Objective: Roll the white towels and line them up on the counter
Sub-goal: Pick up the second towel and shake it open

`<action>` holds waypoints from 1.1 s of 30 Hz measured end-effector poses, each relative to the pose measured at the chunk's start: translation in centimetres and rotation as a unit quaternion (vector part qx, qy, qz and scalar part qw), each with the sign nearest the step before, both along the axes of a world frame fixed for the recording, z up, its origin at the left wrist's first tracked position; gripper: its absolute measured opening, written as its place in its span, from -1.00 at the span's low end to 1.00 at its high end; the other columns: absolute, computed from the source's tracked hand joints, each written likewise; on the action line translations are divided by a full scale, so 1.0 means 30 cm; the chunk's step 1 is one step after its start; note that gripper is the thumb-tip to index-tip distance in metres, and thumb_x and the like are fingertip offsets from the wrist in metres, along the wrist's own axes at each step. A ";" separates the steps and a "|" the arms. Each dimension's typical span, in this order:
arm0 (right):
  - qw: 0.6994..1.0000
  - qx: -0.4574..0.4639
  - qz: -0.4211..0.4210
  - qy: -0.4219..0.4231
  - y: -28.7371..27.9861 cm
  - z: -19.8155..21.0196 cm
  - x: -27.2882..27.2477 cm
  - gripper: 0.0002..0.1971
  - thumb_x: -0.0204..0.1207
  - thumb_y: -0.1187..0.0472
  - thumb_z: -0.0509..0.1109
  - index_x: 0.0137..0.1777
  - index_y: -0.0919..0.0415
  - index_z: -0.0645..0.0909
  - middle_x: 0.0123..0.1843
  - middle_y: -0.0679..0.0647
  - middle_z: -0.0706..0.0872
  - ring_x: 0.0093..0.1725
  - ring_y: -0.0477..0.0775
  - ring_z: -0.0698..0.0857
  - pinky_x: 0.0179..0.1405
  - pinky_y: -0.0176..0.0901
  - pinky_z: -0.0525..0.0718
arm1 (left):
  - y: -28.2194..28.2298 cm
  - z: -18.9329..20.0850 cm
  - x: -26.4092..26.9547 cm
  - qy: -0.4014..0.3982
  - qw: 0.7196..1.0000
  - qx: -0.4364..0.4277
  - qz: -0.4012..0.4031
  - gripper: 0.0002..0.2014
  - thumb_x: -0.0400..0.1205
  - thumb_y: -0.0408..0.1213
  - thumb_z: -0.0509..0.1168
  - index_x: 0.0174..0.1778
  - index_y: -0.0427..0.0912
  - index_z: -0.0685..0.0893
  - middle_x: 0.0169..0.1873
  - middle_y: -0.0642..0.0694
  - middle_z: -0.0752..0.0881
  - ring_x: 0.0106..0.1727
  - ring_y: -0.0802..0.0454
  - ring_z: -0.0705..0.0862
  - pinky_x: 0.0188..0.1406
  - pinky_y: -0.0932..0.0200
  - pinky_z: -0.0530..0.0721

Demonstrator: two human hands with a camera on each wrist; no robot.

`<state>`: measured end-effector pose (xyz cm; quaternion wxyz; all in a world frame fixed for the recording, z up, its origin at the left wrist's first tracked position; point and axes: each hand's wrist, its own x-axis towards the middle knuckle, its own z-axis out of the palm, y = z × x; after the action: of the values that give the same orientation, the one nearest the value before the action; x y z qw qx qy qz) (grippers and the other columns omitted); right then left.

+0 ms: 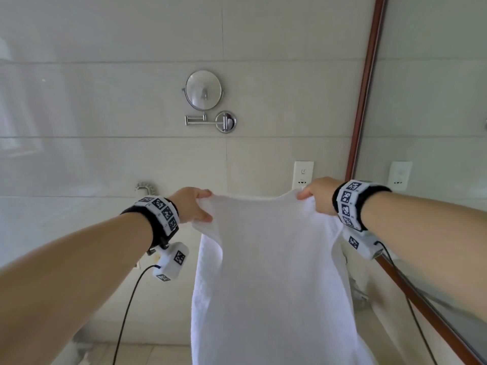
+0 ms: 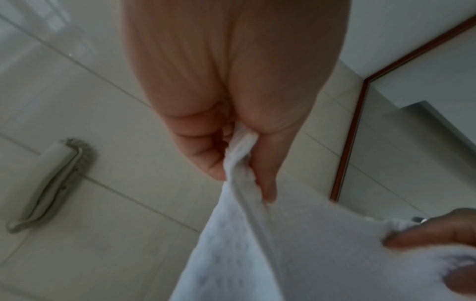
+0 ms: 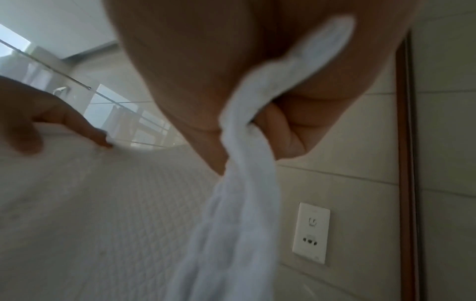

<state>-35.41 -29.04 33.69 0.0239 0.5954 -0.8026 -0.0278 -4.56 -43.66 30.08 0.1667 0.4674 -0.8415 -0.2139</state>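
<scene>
A white towel [image 1: 274,272] hangs spread out in front of me, held up in the air by its two top corners. My left hand [image 1: 193,205] pinches the top left corner; in the left wrist view the left hand [image 2: 231,142] has the towel [image 2: 257,254] bunched between thumb and fingers. My right hand [image 1: 317,194] grips the top right corner; the right wrist view shows the right hand [image 3: 257,101] curled round a twisted edge of the towel [image 3: 231,224]. The towel's lower end runs out of the head view.
A tiled wall [image 1: 105,114] faces me with a round swing-arm mirror [image 1: 203,90], a wall socket [image 1: 303,175] and a metal hook [image 1: 145,188]. A wood-framed large mirror [image 1: 421,101] stands to the right. A strip of counter [image 1: 147,354] shows at the bottom.
</scene>
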 end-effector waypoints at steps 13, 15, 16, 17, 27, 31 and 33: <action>0.915 -0.401 -0.018 0.033 0.149 0.814 -0.030 -0.21 0.52 0.54 0.09 0.54 -0.31 0.46 0.40 0.17 0.66 0.23 0.24 0.71 0.05 -0.17 0.63 | 0.136 0.976 0.027 0.085 0.937 -0.337 0.043 -0.21 0.50 -0.38 0.55 0.64 0.12 0.43 0.49 -0.08 0.59 0.40 -0.17 0.62 0.35 0.04 0.59; 0.907 -0.420 -0.003 0.024 0.265 0.821 -0.017 -0.21 0.53 0.55 0.10 0.52 -0.34 0.47 0.40 0.18 0.66 0.22 0.24 0.71 0.09 -0.13 0.66 | 0.245 1.011 0.069 0.066 0.929 -0.362 0.046 -0.20 0.52 -0.37 0.53 0.65 0.13 0.39 0.54 -0.04 0.54 0.48 -0.14 0.55 0.43 0.03 0.51; 0.907 -0.420 0.009 0.025 0.320 0.801 -0.006 -0.24 0.55 0.54 0.11 0.52 -0.33 0.48 0.42 0.18 0.64 0.27 0.24 0.69 0.19 -0.10 0.65 | 0.297 1.004 0.095 0.059 0.929 -0.361 0.048 -0.20 0.52 -0.37 0.53 0.65 0.15 0.38 0.55 -0.02 0.52 0.50 -0.13 0.54 0.44 0.02 0.49; 0.910 -0.414 0.022 0.027 0.372 0.764 0.000 -0.27 0.58 0.52 0.13 0.52 -0.31 0.48 0.42 0.17 0.63 0.30 0.24 0.66 0.27 -0.07 0.61 | 0.348 0.982 0.121 0.051 0.931 -0.358 0.046 -0.20 0.53 -0.37 0.53 0.65 0.15 0.38 0.56 0.00 0.51 0.51 -0.12 0.52 0.46 0.03 0.48; 0.960 -0.252 0.060 -0.105 0.831 -0.107 0.070 -0.43 0.66 0.40 0.20 0.45 -0.29 0.57 0.50 0.07 0.59 0.47 0.18 0.54 0.50 -0.08 0.38 | 0.736 0.185 0.267 -0.051 0.987 -0.154 -0.009 -0.48 0.62 -0.40 0.36 0.35 0.32 0.67 0.37 0.27 0.65 0.22 0.19 0.66 0.28 0.35 0.55; 0.979 -0.115 0.058 -0.160 1.036 -0.474 0.077 -0.38 0.53 0.45 0.27 0.26 -0.37 0.68 0.41 0.02 0.69 0.40 0.10 0.63 0.42 -0.21 0.44 | 0.928 -0.265 0.321 -0.106 0.993 -0.028 -0.039 -0.57 0.67 -0.41 0.33 0.35 0.17 0.72 0.29 0.35 0.63 0.25 0.30 0.60 0.22 0.47 0.41; 0.980 -0.051 0.045 -0.187 1.145 -0.631 0.095 -0.43 0.54 0.44 0.28 0.28 -0.30 0.71 0.44 0.01 0.67 0.40 0.10 0.63 0.39 -0.24 0.46 | 1.028 -0.474 0.343 -0.110 0.992 0.038 -0.045 -0.59 0.66 -0.44 0.37 0.32 0.13 0.75 0.29 0.29 0.65 0.29 0.20 0.64 0.27 0.43 0.44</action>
<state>-32.57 5.30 14.76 -0.0951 0.6234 -0.7658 0.1257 5.74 -12.83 15.85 0.0452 0.4555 -0.8663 -0.2001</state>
